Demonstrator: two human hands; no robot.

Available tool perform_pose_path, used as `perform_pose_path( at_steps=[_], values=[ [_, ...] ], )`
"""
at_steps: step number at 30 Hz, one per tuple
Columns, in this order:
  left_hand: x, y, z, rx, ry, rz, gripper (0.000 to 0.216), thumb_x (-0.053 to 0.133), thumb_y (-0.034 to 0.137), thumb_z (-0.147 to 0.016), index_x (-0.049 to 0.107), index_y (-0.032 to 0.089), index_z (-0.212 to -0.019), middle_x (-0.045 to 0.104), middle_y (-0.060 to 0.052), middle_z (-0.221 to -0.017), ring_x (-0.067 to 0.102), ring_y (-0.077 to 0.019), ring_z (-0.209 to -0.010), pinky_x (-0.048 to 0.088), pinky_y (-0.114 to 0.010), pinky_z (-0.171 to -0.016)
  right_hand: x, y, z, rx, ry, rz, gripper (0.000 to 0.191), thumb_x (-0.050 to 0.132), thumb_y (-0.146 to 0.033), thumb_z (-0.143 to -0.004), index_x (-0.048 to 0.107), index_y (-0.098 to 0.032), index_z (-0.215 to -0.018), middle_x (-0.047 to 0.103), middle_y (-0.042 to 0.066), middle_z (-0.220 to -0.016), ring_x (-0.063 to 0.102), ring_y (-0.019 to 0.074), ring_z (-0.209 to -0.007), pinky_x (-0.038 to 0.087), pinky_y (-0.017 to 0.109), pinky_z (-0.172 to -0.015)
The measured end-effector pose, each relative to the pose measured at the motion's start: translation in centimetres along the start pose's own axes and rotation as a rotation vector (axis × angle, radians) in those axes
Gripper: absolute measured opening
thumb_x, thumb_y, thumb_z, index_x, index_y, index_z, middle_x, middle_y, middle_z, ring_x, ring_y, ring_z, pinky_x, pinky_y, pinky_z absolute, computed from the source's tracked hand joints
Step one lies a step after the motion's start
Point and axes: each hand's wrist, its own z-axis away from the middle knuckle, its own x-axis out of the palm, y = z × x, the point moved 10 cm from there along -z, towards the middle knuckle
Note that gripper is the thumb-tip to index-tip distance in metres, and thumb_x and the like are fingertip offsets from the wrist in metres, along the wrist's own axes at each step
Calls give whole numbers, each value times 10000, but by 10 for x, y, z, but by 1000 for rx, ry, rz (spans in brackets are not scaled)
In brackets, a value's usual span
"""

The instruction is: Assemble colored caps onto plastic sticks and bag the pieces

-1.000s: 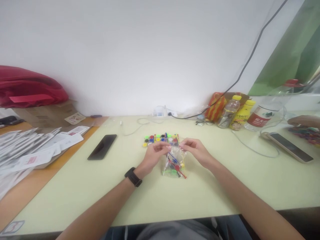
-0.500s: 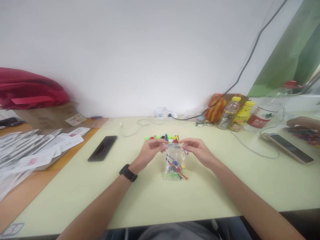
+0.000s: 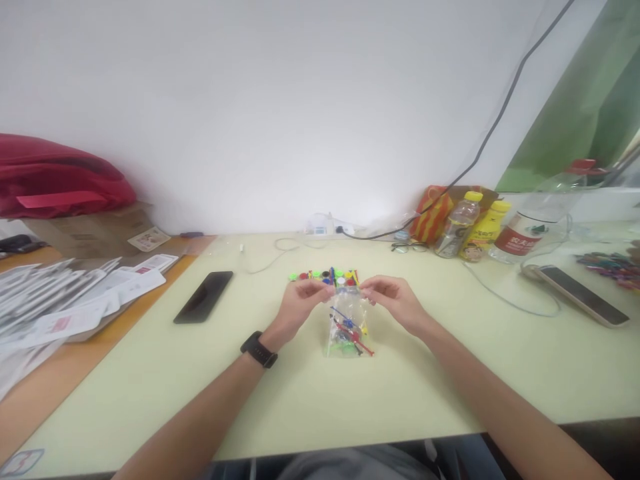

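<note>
Between my hands hangs a clear plastic bag (image 3: 349, 320) with several small coloured pieces inside: blue, red, yellow, green and dark sticks and round bits. My left hand (image 3: 303, 305), with a black watch on its wrist, pinches the bag's top left corner. At the top right corner my right hand (image 3: 394, 301) pinches the bag between thumb and fingers. Just behind the bag, a group of small coloured round pieces and sticks (image 3: 326, 275) lies on the table, partly hidden by my hands.
A black phone (image 3: 204, 297) lies on the table (image 3: 280, 407) to the left, beyond it stacked white packets (image 3: 65, 300). To the right are another phone (image 3: 583, 293), bottles (image 3: 523, 233), eyeglasses (image 3: 407, 247), a cable and a pile of coloured pieces (image 3: 605, 267).
My hands keep their pinch on the bag, which has shifted very slightly. At the far right, another person's hand has moved away from the pile of coloured pieces.
</note>
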Motion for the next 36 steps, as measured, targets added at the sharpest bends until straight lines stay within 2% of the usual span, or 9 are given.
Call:
perform_pose_path(
  at_steps=[3, 5, 9, 12, 16, 19, 24, 31, 36],
  values=[
    [1, 3, 1, 0, 14, 5, 326, 894, 339, -745, 801, 183, -1015, 755, -44, -839, 674, -176, -798, 547, -301, -809, 1, -1, 0, -10, 1, -19, 391, 809, -452, -804, 729, -214, -1104, 686, 24, -776, 585, 173, -723, 495, 329, -703],
    [1, 5, 1, -13, 17, 5, 390, 894, 347, -746, 791, 179, -1083, 756, -48, -848, 683, -186, -823, 550, -307, -831, 2, 0, -1, -12, -9, -21, 369, 819, -446, -800, 733, -207, -1069, 693, 29, -793, 596, 170, -735, 498, 323, -706],
    [6, 4, 1, -53, -33, -47, 377, 833, 405, -819, 783, 169, -1109, 766, -85, -954, 687, -208, -895, 545, -298, -813, 3, 6, -2, -18, -19, -10, 298, 831, -425, -794, 751, -198, -968, 741, 66, -939, 643, 185, -827, 512, 326, -750],
    [11, 2, 2, -55, -81, -97, 313, 795, 426, -860, 794, 165, -1033, 763, -88, -980, 674, -190, -872, 533, -278, -777, 4, 8, -2, -22, -23, -25, 276, 834, -409, -796, 751, -200, -955, 743, 57, -925, 654, 182, -830, 516, 329, -776],
    [14, 3, 2, -19, -73, -107, 278, 802, 424, -852, 795, 149, -891, 747, -64, -843, 647, -161, -765, 525, -268, -733, 10, 5, -1, -21, -41, -31, 312, 821, -434, -810, 754, -202, -1008, 733, 49, -896, 646, 178, -810, 512, 321, -756],
    [16, 5, 3, 1, -56, -96, 271, 818, 413, -837, 804, 151, -905, 760, -68, -852, 661, -171, -769, 535, -273, -726, 15, 3, -1, 9, -48, 2, 341, 778, -488, -841, 766, -196, -1018, 739, 55, -895, 631, 171, -764, 504, 318, -723],
    [21, 2, 5, 1, -112, -64, 234, 832, 378, -828, 822, 159, -909, 785, -80, -893, 688, -183, -796, 553, -278, -742, 14, 2, -2, 24, -30, 71, 329, 785, -503, -821, 763, -177, -785, 687, 26, -717, 570, 152, -672, 473, 303, -667],
    [11, -6, 0, -40, -109, -56, 244, 866, 366, -793, 839, 161, -923, 784, -90, -852, 669, -167, -727, 547, -273, -696, 2, 10, -3, 49, -2, 61, 301, 820, -470, -788, 778, -172, -766, 635, 4, -643, 495, 127, -617, 407, 281, -597],
    [18, 4, 3, -24, -152, -39, 239, 830, 374, -837, 805, 162, -943, 769, -83, -898, 687, -172, -788, 554, -269, -733, 5, 8, -2, 45, 6, 56, 285, 837, -454, -770, 793, -174, -787, 665, 14, -665, 521, 131, -629, 423, 284, -610]
  ],
)
